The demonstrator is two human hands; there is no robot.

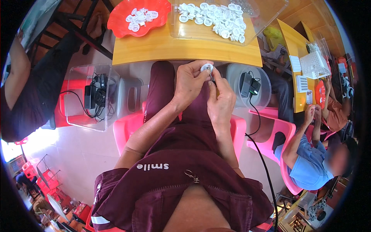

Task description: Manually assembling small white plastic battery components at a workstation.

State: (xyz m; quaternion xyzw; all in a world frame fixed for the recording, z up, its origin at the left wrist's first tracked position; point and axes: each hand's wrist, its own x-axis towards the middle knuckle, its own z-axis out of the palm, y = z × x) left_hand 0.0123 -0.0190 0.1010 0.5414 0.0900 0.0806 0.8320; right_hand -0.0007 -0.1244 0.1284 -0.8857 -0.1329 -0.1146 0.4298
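Observation:
Just below the table's near edge, my left hand (188,83) pinches a small round white plastic piece (207,67) between thumb and fingers. My right hand (221,92) is closed close beside it, its index fingertip by the piece's edge. Whatever its thumb and fingers hold is too small to make out. On the yellow wooden table (185,52), a red wavy-rimmed dish (115,21) holds several white plastic pieces (141,16). To its right, a clear plastic tray (178,32) contains many similar white round pieces (216,19).
Clear bins with black adapters and cables stand left (87,121) and right (259,92) of my legs. A black cable (266,170) runs down my right side. A person in blue (315,164) sits at another table (299,98) on the right; another person's leg (42,81) is at left.

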